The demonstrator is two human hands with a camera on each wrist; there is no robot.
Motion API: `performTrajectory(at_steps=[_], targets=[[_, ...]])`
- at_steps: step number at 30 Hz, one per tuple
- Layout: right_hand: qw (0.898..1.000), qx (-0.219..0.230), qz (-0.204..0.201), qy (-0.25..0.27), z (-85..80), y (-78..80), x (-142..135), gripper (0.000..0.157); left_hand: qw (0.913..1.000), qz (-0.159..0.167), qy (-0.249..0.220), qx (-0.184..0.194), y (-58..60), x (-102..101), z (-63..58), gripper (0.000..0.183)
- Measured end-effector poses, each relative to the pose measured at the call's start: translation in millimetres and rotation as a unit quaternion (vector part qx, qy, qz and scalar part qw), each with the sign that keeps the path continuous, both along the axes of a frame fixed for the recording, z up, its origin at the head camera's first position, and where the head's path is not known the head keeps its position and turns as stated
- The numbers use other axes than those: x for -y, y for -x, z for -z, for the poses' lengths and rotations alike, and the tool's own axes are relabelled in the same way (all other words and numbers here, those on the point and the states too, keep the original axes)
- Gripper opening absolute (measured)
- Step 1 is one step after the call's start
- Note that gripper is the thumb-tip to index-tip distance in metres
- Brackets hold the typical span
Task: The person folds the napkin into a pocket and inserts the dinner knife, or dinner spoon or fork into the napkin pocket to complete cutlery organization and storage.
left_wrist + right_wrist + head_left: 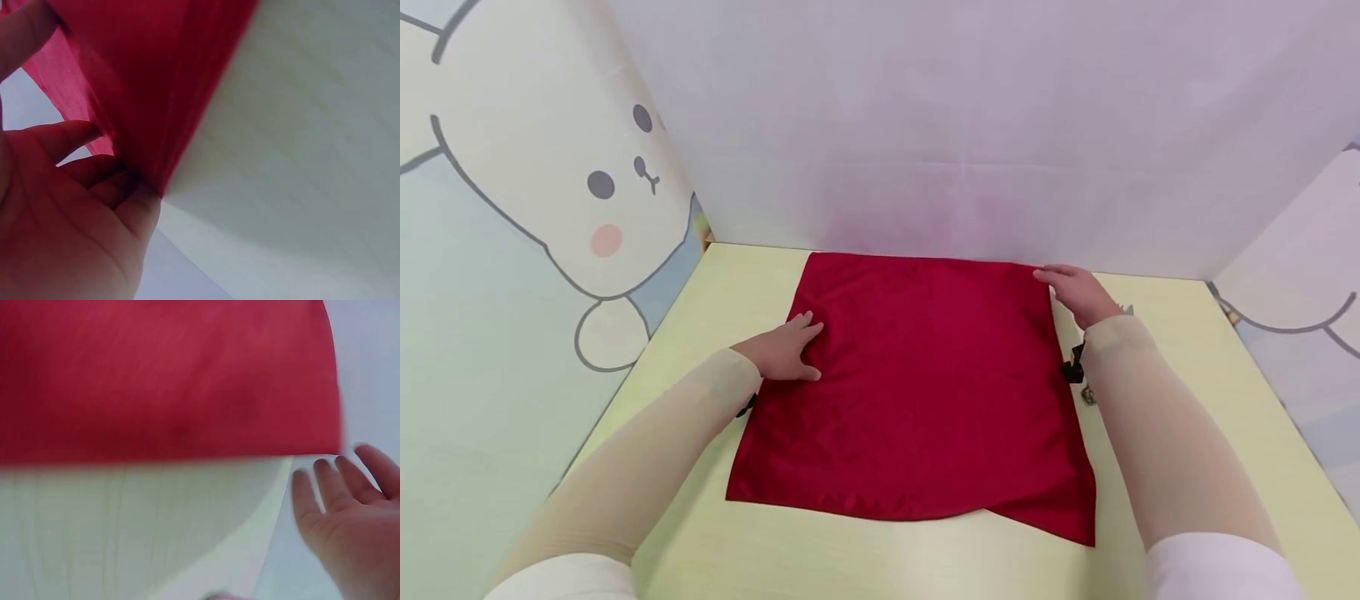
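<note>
A red satiny cloth [917, 392] lies spread over the pale table, with light wrinkles along its left side. Its near edge curves, and the near right corner juts out past it. My left hand [786, 348] rests on the cloth's left edge with fingers and thumb spread. In the left wrist view, the fingertips [140, 194] touch the red fabric [147, 81]. At the far right corner is my right hand [1078, 293], its fingers extended over the edge. The right wrist view has those fingers [328, 481] loosely straight beside the cloth's corner [312, 425].
The pale yellow table [850, 558] shows around the cloth on all sides. A whitish wall sheet [962, 125] rises behind its far edge. On the left stands a panel with a cartoon animal [572, 142]. Small dark wrist gear [1073, 367] sits beneath the right forearm.
</note>
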State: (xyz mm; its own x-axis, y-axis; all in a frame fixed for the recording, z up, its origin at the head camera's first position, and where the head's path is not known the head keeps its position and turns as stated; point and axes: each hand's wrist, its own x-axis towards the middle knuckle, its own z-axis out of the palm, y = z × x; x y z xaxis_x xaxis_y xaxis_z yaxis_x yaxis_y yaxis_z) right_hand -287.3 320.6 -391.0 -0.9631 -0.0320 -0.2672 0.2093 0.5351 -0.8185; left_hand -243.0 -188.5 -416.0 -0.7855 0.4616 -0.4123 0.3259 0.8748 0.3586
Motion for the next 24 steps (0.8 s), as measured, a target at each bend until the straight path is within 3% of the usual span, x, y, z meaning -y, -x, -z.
performTrajectory(at_steps=[2, 4, 6, 8, 11, 14, 17, 21, 24], targets=[[0.993, 0.018, -0.049, -0.107, 0.6, -1.5, 1, 0.080, 1.0000, 0.000, 0.000, 0.000, -0.6, 1, -0.9, 0.091], [0.976, 0.025, -0.101, -0.190, 2.7, -2.5, 3, 0.079, 1.0000, 0.001, 0.000, 0.000, -1.1, 1, -1.3, 0.091], [0.962, 0.025, -0.142, -0.231, 5.1, -2.3, 7, 0.078, 1.0000, 0.002, 0.002, -0.001, -1.5, 2, -1.4, 0.091], [0.960, 0.022, -0.158, -0.229, 6.4, 0.5, 11, 0.078, 1.0000, 0.003, 0.003, 0.000, -1.4, 2, -1.7, 0.092], [0.980, 0.022, -0.125, -0.156, 5.8, 8.1, 14, 0.080, 1.0000, 0.000, 0.002, 0.004, -1.1, 2, -2.0, 0.092], [0.998, 0.022, -0.058, -0.008, 3.6, 17.0, 13, 0.080, 1.0000, -0.003, 0.001, 0.007, -1.7, 1, -2.3, 0.093], [0.991, 0.034, -0.007, 0.126, 0.1, 22.8, 12, 0.079, 1.0000, 0.000, -0.002, 0.008, -4.2, -1, -2.8, 0.092], [0.981, 0.010, 0.020, 0.194, -12.9, 18.5, 9, 0.071, 0.9999, 0.005, -0.006, 0.007, -6.0, -2, -2.6, 0.092], [0.981, -0.022, 0.029, 0.189, -17.5, 14.8, 5, 0.064, 0.9999, 0.004, -0.009, 0.005, -5.6, -3, -2.2, 0.092]])
